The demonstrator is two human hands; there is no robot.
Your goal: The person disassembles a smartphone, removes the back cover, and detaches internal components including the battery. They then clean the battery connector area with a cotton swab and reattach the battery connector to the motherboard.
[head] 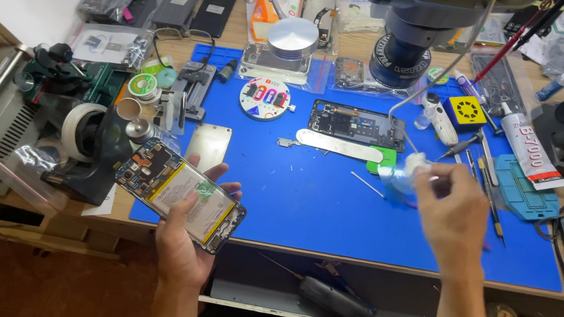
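The left hand (pixel 185 230) holds its grip closed around an opened phone (pixel 181 194), back cover off and battery showing, at the near edge of the blue mat (pixel 334 211). The right hand (pixel 449 213) pinches a small blurred white object (pixel 411 167) above the mat. Beyond lie a phone frame (pixel 355 125), a round parts dish (pixel 265 98) and a microscope (pixel 413 29) on the surface.

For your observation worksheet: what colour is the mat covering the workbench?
Blue. The mat shows best in the head view, the only one.
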